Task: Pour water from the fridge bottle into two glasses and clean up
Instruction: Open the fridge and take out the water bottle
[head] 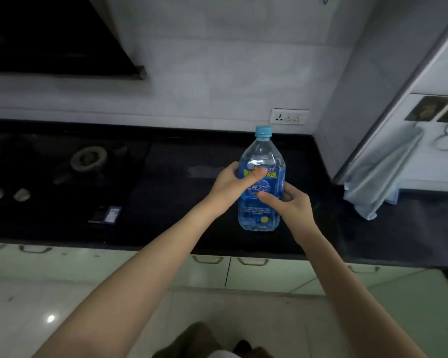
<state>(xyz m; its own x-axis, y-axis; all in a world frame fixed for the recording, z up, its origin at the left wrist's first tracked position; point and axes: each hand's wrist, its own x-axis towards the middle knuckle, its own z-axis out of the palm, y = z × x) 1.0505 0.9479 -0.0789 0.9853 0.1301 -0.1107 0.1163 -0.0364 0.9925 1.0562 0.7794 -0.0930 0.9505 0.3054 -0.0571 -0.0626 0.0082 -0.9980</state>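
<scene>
A clear plastic water bottle with a blue label and a light blue cap stands upright on the black countertop, its cap screwed on. My left hand grips its left side, thumb laid across the label. My right hand holds its right side lower down, thumb on the front of the label. No glasses are in view.
A gas hob with burners and two knobs fills the counter's left. A small dark packet lies near the front edge. A light blue cloth hangs at the right. A wall socket sits behind the bottle. Drawer handles run below.
</scene>
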